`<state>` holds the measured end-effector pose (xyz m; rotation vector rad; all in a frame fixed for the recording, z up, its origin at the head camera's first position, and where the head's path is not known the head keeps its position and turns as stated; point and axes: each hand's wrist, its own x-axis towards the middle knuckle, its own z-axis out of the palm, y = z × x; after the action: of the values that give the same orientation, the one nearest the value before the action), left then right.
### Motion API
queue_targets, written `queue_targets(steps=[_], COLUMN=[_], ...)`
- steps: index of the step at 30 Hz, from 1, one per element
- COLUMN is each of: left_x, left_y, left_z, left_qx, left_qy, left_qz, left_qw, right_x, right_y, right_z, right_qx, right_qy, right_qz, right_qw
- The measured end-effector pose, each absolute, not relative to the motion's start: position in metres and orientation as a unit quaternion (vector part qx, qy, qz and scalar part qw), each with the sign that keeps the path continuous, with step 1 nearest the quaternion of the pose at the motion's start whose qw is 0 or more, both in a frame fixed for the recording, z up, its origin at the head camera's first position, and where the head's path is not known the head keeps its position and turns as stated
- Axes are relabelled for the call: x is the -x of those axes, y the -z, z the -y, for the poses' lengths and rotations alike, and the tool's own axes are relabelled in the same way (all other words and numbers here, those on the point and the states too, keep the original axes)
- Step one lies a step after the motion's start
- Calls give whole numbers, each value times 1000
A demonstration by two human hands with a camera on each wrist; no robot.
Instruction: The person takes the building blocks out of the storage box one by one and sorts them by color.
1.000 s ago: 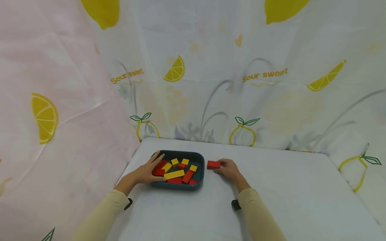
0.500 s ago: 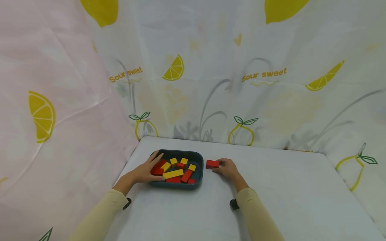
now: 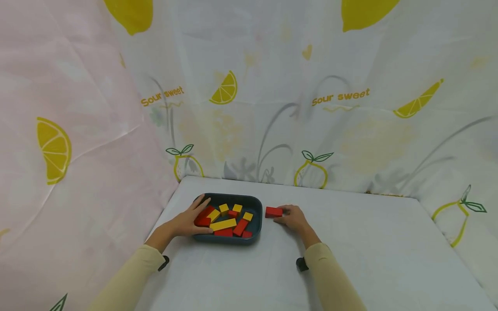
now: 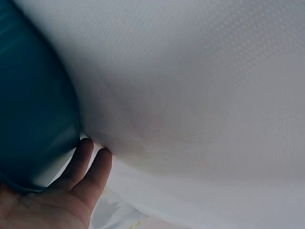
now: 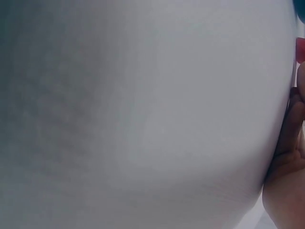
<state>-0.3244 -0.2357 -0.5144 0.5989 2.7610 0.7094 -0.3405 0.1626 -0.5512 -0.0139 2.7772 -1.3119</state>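
Note:
A dark blue-green tray (image 3: 237,242) stands on the table, holding several red and yellow blocks. My left hand (image 3: 184,222) rests at its left end, fingers spread and fairly straight, thumb along the near rim. In the left wrist view, two fingers of the left hand (image 4: 78,186) reach along the outside of the tray (image 4: 38,95). Just right of the tray, my right hand (image 3: 293,219) pinches a red block (image 3: 274,212) by its right end, low over the table. Only part of the right hand (image 5: 290,157) and a bit of the red block (image 5: 300,50) show in the right wrist view.
Inside the tray lie a long yellow block (image 3: 223,224) and a red one (image 3: 240,227) beside it. A white table (image 3: 381,259) extends to the right and front. Behind it hangs a lemon-print curtain (image 3: 256,129), with a pinkish stretch (image 3: 97,194) on the left.
The view has shifted very slightly. Both hands, the tray and the red block keep practically the same places relative to one another.

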Motion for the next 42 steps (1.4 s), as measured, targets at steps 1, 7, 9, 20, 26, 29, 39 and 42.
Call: queue_targets(steps=[1,7,9,20,26,29,39,42], left_x=[325,325,324,325,325,325,325,324], left_y=[514,513,514,515,515,514,516,516], left_z=[235,235,235,235,235,235,236,236], left_qx=[-204,-206,-206,-209,-207,-207,-207,-205], left_qy=[-244,-248,-248,-248,-247,-247,-247,-248], left_qz=[-941,-939,-940,-940,-940,-940,-940,-941], left_qw=[115,117,116,109,109,108,109,110], right_x=[341,342,341,342,341,341,338,338], right_y=[551,549,548,547,547,545,542,543], right_z=[-163,-163,-162,-161,-161,-161,-160,-160], right_qx=[2,-4,-2,-10,-18,-19,-20,-21], right_qy=[425,428,429,425,434,440,446,454], right_qz=[-904,-902,-902,-903,-899,-895,-892,-888], right_qw=[37,48,51,57,63,64,72,72])
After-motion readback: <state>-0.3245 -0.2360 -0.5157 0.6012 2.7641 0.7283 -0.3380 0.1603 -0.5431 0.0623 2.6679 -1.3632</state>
